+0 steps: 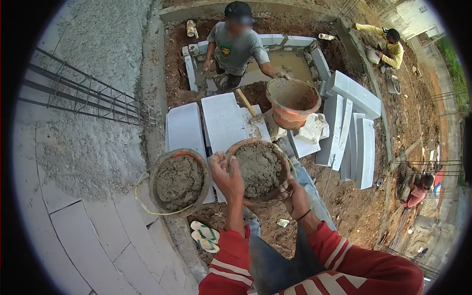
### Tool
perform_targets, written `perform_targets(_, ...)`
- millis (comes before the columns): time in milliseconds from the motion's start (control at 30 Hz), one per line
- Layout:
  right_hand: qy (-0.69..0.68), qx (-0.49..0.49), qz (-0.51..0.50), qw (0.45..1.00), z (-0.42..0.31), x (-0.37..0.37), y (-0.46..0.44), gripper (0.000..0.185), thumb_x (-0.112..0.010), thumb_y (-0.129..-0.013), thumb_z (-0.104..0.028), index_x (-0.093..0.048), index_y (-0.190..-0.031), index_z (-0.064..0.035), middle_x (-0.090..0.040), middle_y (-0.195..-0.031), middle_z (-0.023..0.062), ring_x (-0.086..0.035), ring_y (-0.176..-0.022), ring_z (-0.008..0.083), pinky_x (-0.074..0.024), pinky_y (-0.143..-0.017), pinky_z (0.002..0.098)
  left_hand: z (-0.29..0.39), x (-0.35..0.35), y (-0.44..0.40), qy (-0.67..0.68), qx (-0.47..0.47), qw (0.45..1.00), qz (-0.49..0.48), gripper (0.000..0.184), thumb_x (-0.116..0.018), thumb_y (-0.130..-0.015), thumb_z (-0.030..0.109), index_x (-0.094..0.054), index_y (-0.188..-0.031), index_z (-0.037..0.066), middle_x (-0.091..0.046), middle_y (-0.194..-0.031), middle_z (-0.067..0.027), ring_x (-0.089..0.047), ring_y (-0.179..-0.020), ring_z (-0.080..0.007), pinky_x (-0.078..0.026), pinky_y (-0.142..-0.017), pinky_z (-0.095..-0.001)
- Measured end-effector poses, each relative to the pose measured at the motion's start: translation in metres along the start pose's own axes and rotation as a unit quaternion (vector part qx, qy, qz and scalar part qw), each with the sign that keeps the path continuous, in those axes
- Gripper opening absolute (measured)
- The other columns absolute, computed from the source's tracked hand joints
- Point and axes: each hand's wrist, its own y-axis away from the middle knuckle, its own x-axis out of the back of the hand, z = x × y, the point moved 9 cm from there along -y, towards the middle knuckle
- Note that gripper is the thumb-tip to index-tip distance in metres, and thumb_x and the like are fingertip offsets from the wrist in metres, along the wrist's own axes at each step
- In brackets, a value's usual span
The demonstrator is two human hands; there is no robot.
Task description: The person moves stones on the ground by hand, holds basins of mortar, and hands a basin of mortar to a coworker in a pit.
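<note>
My left hand (229,178) and my right hand (296,197) are closed on opposite sides of the rim of a mortar bucket (250,141). Wet grey mortar (258,169) fills most of it. Just left of my left hand stands a second bucket (197,202), also loaded with grey mortar (179,182), its yellow cord handle hanging over the outer side. Beyond my hands, a co-worker in a grey shirt (241,51) has one hand on the rim of an orange, mortar-smeared bucket (289,118). That bucket has only residue visible inside.
White blocks (223,120) lie ahead, with a wooden-handled tool (245,102) on them. More blocks (356,93) are stacked at right. Rebar (83,86) juts out at left beside a block wall (83,226). Sandals (204,237) lie below. Two other people (393,51) work at far right.
</note>
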Motion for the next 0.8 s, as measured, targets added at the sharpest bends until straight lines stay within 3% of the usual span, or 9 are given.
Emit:
perform_targets(33, -0.004, -0.007, 0.008, 1.0, -0.004, 0.005, -0.002, 0.03, -0.046, -0.1, -0.03, -0.05, -0.08, -0.0079, -0.048, -0.066, 0.0029, -0.048, -0.056, 0.016, -0.043, -0.056, 0.0315, 0.001, -0.008, -0.01, -0.008, 0.007, 1.0, -0.005, 0.026, -0.06, -0.088, 0.015, -0.051, -0.105, -0.003, -0.053, -0.096, -0.012, -0.054, -0.087, -0.0231, -0.044, -0.079, -0.033)
perform_targets(133, 0.119, -0.067, -0.092, 0.986, -0.009, 0.014, -0.013, 0.039, -0.044, -0.1, -0.037, -0.055, -0.082, -0.0043, -0.06, -0.077, 0.0077, -0.06, -0.065, 0.02, -0.0485, -0.062, 0.0328, 0.016, -0.076, 0.017, -0.054, 0.003, 0.952, -0.302, 0.03, -0.065, -0.087, 0.024, -0.058, -0.099, -0.001, -0.062, -0.085, -0.0105, -0.059, -0.079, -0.0251, -0.048, -0.076, -0.0343)
perform_targets(200, 0.288, -0.108, -0.04, 0.951, -0.048, 0.024, -0.015, 0.049, -0.044, -0.098, -0.048, -0.059, -0.089, -0.0016, -0.065, -0.086, 0.0105, -0.063, -0.07, 0.0202, -0.0499, -0.065, 0.0304, -0.006, -0.106, 0.083, -0.116, 0.081, 0.875, -0.463, 0.034, -0.063, -0.088, 0.03, -0.059, -0.102, -0.001, -0.063, -0.089, -0.013, -0.061, -0.085, -0.023, -0.047, -0.081, -0.0357)
perform_targets(233, 0.321, -0.122, 0.028, 0.939, -0.06, 0.068, -0.044, 0.061, -0.045, -0.094, -0.058, -0.061, -0.095, 0.0003, -0.066, -0.088, 0.0096, -0.064, -0.072, 0.0195, -0.0495, -0.068, 0.0303, -0.023, -0.11, 0.117, -0.147, 0.015, 0.871, -0.468, 0.039, -0.064, -0.087, 0.034, -0.06, -0.104, -0.001, -0.064, -0.092, -0.0152, -0.061, -0.086, -0.0276, -0.046, -0.082, -0.0381)
perform_targets(333, 0.386, 0.109, 0.213, 0.891, -0.16, 0.126, -0.114, 0.077, -0.057, -0.084, -0.063, -0.048, -0.125, 0.0021, -0.061, -0.108, 0.0139, -0.061, -0.094, 0.0241, -0.0484, -0.075, 0.0395, -0.035, -0.115, 0.182, -0.322, -0.032, 0.765, -0.556, 0.043, -0.065, -0.084, 0.037, -0.062, -0.102, -0.002, -0.066, -0.096, -0.0173, -0.061, -0.091, -0.0356, -0.044, -0.085, -0.0418)
perform_targets(367, 0.442, 0.17, 0.255, 0.843, -0.183, 0.149, -0.146, 0.082, -0.062, -0.081, -0.063, -0.045, -0.129, 0.0016, -0.059, -0.112, 0.0149, -0.059, -0.098, 0.0267, -0.0485, -0.077, 0.042, -0.037, -0.117, 0.186, -0.328, -0.025, 0.765, -0.554, 0.043, -0.065, -0.084, 0.037, -0.062, -0.102, -0.002, -0.066, -0.096, -0.0173, -0.061, -0.091, -0.0356, -0.044, -0.085, -0.0418)
perform_targets(567, 0.388, -0.047, 0.167, 0.905, -0.125, 0.199, -0.253, 0.07, -0.072, -0.073, -0.049, -0.057, -0.118, 0.0032, -0.065, -0.104, 0.0174, -0.062, -0.091, 0.0288, -0.0496, -0.076, 0.04, -0.009, -0.117, 0.161, -0.317, 0.036, 0.835, -0.449, 0.031, -0.066, -0.082, 0.033, -0.063, -0.081, 0.003, -0.06, -0.066, -0.015, -0.061, -0.068, -0.035, -0.045, -0.064, -0.0428)
perform_targets(667, 0.548, 0.108, 0.159, 0.814, -0.106, 0.224, -0.298, 0.036, -0.064, -0.067, -0.029, -0.066, -0.083, 0.0038, -0.063, -0.068, 0.0183, -0.063, -0.069, 0.0305, -0.0487, -0.07, 0.038, 0.013, -0.117, 0.139, -0.321, 0.061, 0.854, -0.406, 0.024, -0.067, -0.08, 0.027, -0.065, -0.081, 0.002, -0.051, -0.054, -0.0122, -0.054, -0.05, -0.0288, -0.042, -0.053, -0.0394)
perform_targets(800, 0.474, 0.121, 0.173, 0.855, -0.134, 0.179, -0.242, 0.027, -0.062, -0.069, -0.021, -0.06, -0.078, 0.0049, -0.058, -0.067, 0.0133, -0.056, -0.066, 0.0232, -0.0455, -0.065, 0.0365, 0.038, -0.1, 0.094, -0.328, 0.122, 0.88, -0.321, 0.02, -0.067, -0.077, 0.019, -0.062, -0.075, -0.001, -0.043, -0.052, -0.0075, -0.042, -0.049, -0.0164, -0.037, -0.05, -0.0335)
